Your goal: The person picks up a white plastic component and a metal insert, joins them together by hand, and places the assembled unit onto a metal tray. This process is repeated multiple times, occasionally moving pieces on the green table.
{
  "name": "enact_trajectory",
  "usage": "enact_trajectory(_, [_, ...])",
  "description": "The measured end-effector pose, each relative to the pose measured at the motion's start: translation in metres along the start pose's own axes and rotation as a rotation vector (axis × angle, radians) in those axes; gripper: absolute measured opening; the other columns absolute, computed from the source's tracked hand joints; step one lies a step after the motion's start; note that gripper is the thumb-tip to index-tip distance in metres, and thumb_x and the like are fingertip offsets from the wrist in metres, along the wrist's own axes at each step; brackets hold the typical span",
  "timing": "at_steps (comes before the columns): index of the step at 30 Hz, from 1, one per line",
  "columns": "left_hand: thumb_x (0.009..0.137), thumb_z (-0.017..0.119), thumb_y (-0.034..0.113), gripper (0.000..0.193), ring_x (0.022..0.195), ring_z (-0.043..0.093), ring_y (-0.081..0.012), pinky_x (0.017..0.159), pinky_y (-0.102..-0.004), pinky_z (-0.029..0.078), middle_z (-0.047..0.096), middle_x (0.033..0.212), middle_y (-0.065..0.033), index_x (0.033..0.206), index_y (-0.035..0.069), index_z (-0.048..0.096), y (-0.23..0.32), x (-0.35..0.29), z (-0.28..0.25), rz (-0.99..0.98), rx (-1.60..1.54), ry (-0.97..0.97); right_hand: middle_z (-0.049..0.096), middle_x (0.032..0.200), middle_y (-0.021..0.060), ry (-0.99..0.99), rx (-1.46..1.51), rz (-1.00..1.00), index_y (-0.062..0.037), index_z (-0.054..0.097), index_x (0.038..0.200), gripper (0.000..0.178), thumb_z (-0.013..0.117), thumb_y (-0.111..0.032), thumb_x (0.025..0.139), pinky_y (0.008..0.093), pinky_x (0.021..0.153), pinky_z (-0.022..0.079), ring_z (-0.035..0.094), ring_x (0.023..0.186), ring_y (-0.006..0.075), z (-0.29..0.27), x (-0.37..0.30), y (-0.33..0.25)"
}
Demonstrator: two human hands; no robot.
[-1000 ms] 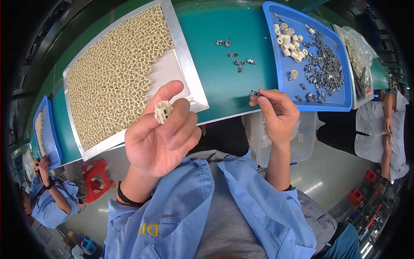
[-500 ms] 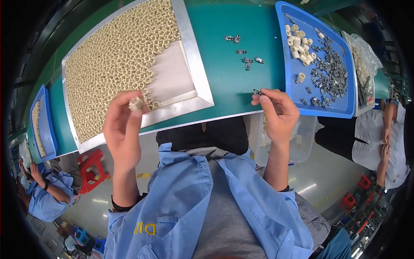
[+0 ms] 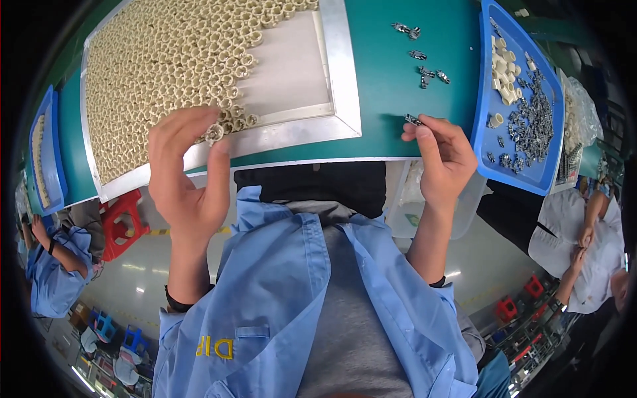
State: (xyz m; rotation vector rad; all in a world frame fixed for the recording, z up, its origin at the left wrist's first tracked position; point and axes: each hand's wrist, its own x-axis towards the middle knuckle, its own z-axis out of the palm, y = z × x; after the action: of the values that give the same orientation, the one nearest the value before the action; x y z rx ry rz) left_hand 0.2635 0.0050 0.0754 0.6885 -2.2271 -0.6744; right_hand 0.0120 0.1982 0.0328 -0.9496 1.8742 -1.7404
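Observation:
My left hand [image 3: 189, 156] is at the near edge of a silver-framed tray [image 3: 345, 109]. A short cream sleeve [image 3: 214, 134] with metal visible inside its opening sits between the thumb and fingertips, beside the end of the standing rows. Many similar cream sleeves [image 3: 166, 73] stand upright, packed together in the tray. Over the green table, my right hand [image 3: 441, 149] pinches a small dark metal clip [image 3: 412, 120] between thumb and forefinger. Several loose metal clips [image 3: 424, 76] lie on the table beyond that hand.
A blue tray [image 3: 488, 86] on the right holds cream sleeves [image 3: 505, 73] and a heap of metal clips [image 3: 531, 126]. Another blue tray [image 3: 56, 159] stands far left. A clear plastic bin [image 3: 458, 222] is below the table edge. People sit at both sides, near a red stool [image 3: 123, 225].
My left hand has brought the cream sleeve down to the end of the tray's rows, its fingers spreading somewhat. My right hand still pinches the clip. The whole view has shifted.

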Motion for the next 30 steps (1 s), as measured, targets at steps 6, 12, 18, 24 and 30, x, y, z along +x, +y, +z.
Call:
enact_trajectory(6, [0.085,0.061,0.001,0.026,0.111,0.057,-0.0319,0.1,-0.0429,0.04,0.068,0.122,-0.0098,0.111,0.0,0.062,0.01,0.022,0.009,0.131,0.384,-0.153,0.07,0.093,0.015,-0.037,-0.061,-0.022,0.007,0.066,0.108,0.015,0.065,0.003,0.094,0.032,0.075,0.059,0.072,0.083,0.0218,0.009,0.005,0.0])
enact_trajectory(12, [0.088,0.059,0.002,0.024,0.108,0.057,-0.0304,0.097,-0.0411,0.04,0.068,0.119,-0.0134,0.111,-0.002,0.062,-0.011,0.031,0.012,0.111,0.291,-0.097,0.07,0.093,0.0151,-0.035,-0.063,-0.007,0.0072,0.066,0.108,0.015,0.065,0.004,0.093,0.0322,0.076,0.059,0.072,0.082,0.0217,0.009,0.007,0.004])
enact_trajectory(18, [0.084,0.068,-0.005,0.029,0.094,0.061,-0.0284,0.085,-0.036,0.048,0.066,0.108,-0.0195,0.112,-0.005,0.063,0.013,0.018,0.018,-0.313,-0.47,-0.085,0.071,0.092,0.0163,-0.043,-0.007,-0.096,0.0076,0.067,0.106,0.015,0.066,0.006,0.091,0.0345,0.074,0.057,0.071,0.08,0.0232,0.011,0.015,-0.007])
enact_trajectory(24, [0.076,0.076,-0.009,0.038,0.087,0.063,-0.0279,0.075,-0.0354,0.051,0.066,0.102,-0.0185,0.111,-0.006,0.063,0.031,0.022,0.027,0.06,-0.379,-0.082,0.073,0.086,0.0162,-0.195,0.04,-0.428,0.0064,0.071,0.099,0.019,0.075,0.005,0.08,0.0348,0.068,0.053,0.069,0.071,0.0226,0.037,0.029,-0.05])
enact_trajectory(30, [0.071,0.079,-0.009,0.04,0.086,0.064,-0.0285,0.074,-0.0365,0.052,0.067,0.1,-0.0163,0.107,-0.003,0.064,0.054,0.019,0.021,0.218,-0.259,-0.042,0.074,0.082,0.0112,-0.235,0.135,-0.407,0.0026,0.074,0.092,0.02,0.078,0.005,0.073,0.032,0.066,0.052,0.067,0.065,0.0218,0.047,0.016,-0.087])
